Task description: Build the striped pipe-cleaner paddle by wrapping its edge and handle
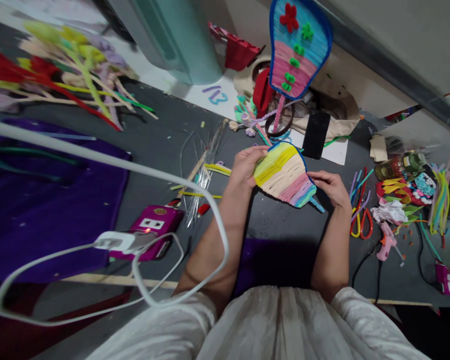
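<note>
A striped pipe-cleaner fan (pixel 283 175) is held up over the grey table between my two hands. Its bands run from yellow through cream and pink to blue, and a dark blue edge lines part of it. A short light-blue stem (pixel 317 204) sticks out at its lower right. My left hand (pixel 248 165) grips the wide yellow end, thumb on the front. On the other side, my right hand (pixel 332 187) pinches the edge near the pink and blue bands. Behind it stands a finished-looking fan (pixel 300 50) with a red flower and green bits on a pink stem.
A white cable (pixel 135 172) loops across the left foreground to a purple power socket (pixel 157 227). Thin wires (pixel 202 195) lie left of my hands. Scissors (pixel 362 222), a pink glue gun (pixel 387 242) and a glass jar (pixel 392 169) are at right. A black phone (pixel 316 134) lies behind.
</note>
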{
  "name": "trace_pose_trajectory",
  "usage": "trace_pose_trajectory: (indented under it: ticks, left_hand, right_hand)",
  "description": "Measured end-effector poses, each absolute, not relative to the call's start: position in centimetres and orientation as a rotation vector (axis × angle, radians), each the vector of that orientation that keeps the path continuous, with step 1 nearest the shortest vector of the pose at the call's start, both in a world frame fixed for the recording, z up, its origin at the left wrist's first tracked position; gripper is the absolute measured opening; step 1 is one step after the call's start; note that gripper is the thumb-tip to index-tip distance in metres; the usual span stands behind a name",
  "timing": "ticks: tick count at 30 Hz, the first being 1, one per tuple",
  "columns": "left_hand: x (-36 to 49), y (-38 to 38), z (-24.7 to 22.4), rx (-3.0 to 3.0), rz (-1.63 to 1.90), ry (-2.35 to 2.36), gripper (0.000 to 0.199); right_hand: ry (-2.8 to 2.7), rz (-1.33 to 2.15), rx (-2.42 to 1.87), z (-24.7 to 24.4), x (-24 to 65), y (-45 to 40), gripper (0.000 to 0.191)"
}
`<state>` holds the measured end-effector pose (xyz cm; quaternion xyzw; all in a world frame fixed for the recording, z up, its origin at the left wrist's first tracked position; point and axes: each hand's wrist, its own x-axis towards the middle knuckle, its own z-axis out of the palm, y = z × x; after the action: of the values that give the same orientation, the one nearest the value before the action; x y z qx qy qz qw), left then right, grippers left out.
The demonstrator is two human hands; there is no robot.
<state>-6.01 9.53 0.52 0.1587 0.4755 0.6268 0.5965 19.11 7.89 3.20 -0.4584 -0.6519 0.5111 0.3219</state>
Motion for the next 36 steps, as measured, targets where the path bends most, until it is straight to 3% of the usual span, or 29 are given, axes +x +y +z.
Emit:
trace_pose_trajectory:
  ticks: [36]
  left_hand:
    - [-5.89,9.66,0.29,0.352,1.443,1.077,0.019]
  right_hand:
    - [-1.767,1.37,-1.153,2.55,19.77,8.15,0.033]
